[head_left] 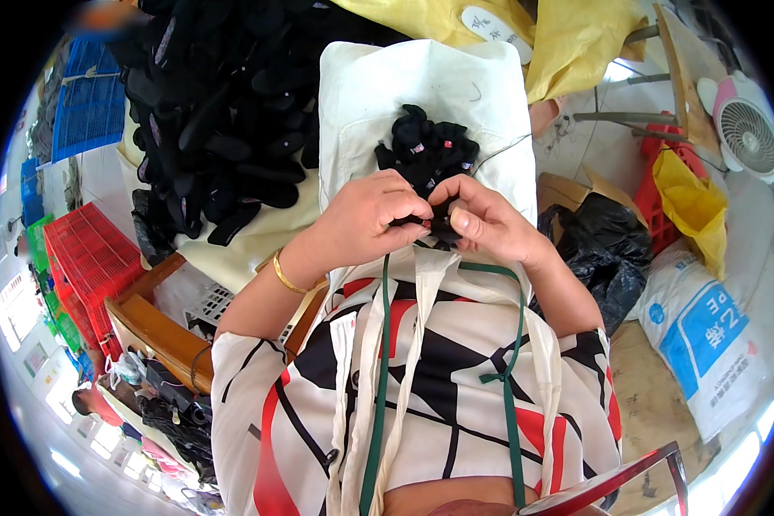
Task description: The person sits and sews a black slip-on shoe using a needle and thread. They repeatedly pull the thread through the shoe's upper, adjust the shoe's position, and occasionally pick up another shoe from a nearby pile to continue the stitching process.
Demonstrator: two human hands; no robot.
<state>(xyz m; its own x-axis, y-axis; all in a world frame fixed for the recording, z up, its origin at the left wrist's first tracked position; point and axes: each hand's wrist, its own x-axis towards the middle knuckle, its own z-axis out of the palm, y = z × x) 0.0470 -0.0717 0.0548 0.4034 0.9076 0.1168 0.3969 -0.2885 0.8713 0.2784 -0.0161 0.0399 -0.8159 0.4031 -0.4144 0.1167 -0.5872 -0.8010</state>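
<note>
Left grip: the left hand (378,215) is narrow, thumb and fingertips pinched together on one side of a small black fabric piece (443,227); a gold bangle (284,273) circles its wrist.
Right grip: the right hand (494,222) meets it from the other side, forefinger bent and thumb close by, holding the same piece; the exact contact is partly hidden by the fingers.
Piece in hand: between the two grips, low over the near part of a white cloth surface (344,95); a speck of red shows at the left fingertips. Holding it from both sides, close to the body, probably keeps so small a thing steady and easy to see.
Small cluster: just beyond the grips, more black pieces (426,142) with pink and red spots lie on the white cloth, presumably to be within a short reach; the pale ground makes them stand out.
Large heap: farther out and left of the left grip, a mound of black fabric items (224,112), likely gathered there to leave the working spot free.
Right of the right grip: a black plastic bag (606,249), then a white-and-blue sack (705,335), both well apart from it.
Far left: a red basket (90,254).
</note>
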